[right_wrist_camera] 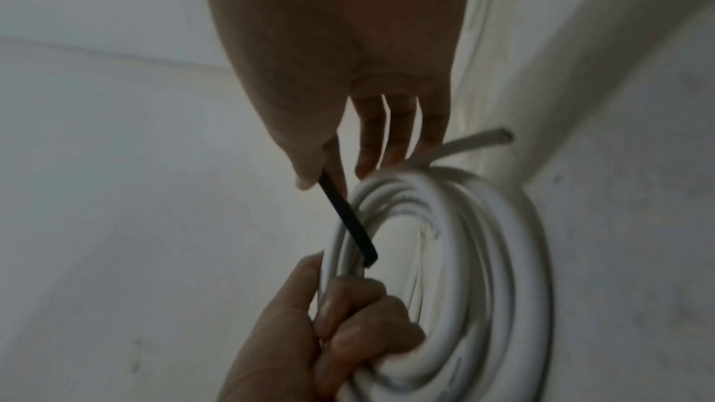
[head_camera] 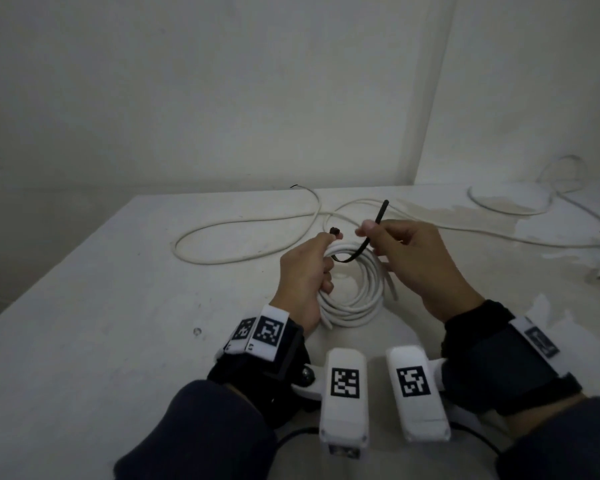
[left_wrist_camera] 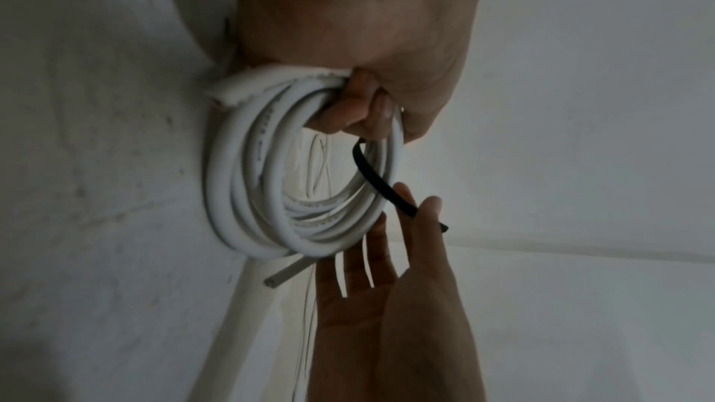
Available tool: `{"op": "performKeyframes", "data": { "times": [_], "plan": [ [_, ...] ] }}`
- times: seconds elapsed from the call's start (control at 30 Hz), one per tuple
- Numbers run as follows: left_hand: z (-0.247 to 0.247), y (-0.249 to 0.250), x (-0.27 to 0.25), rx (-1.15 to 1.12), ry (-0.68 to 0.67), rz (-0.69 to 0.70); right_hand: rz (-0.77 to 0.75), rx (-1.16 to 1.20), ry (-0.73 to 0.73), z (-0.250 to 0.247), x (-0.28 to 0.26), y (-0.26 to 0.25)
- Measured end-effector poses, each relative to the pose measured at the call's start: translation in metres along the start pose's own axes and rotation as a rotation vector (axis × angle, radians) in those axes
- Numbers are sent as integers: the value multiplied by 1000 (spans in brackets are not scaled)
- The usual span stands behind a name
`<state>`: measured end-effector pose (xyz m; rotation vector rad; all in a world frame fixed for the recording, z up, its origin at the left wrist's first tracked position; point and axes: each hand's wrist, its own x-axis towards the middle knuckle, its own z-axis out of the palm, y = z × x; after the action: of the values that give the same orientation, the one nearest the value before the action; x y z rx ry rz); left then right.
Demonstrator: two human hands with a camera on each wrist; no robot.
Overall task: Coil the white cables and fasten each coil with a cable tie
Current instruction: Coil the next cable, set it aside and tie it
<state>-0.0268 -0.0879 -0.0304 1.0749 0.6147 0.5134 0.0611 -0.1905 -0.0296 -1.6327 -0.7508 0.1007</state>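
A coil of white cable point(head_camera: 355, 296) stands above the white table point(head_camera: 118, 306), and my left hand point(head_camera: 309, 268) grips its left side with curled fingers point(left_wrist_camera: 356, 115). The same coil point(left_wrist_camera: 271, 194) fills the left wrist view, and the coil point(right_wrist_camera: 464, 256) shows in the right wrist view too. A black cable tie point(head_camera: 368, 237) passes under the bundle; its head point(head_camera: 335, 232) sticks up by my left thumb. My right hand point(head_camera: 395, 247) pinches the tie's tail between thumb and forefinger. The tie point(right_wrist_camera: 348, 219) runs from those fingertips down to the coil. The coil's cut end point(right_wrist_camera: 499, 136) pokes out.
A loose white cable point(head_camera: 243, 233) loops across the table behind the coil and runs off right. Another white cable point(head_camera: 510, 202) lies at the far right near the wall corner. The table's left edge slants away on the left.
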Motion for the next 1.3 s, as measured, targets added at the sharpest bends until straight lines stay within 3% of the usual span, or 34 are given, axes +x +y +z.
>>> {"op": "performKeyframes", "data": {
  "times": [0.17,0.37,0.63,1.3],
  "plan": [
    [-1,-1,0,-10,-2,26,-60,-101,26,-7,0,-2],
    [-3,0,0,12,-36,108,-159,90,7,-2,-8,-19],
    [-3,-2,-2,59,-82,189,-31,352,-63,-1,-9,-22],
    [-3,-6,-2,91,-102,285,-92,187,-2,7,-10,-24]
  ]
}}
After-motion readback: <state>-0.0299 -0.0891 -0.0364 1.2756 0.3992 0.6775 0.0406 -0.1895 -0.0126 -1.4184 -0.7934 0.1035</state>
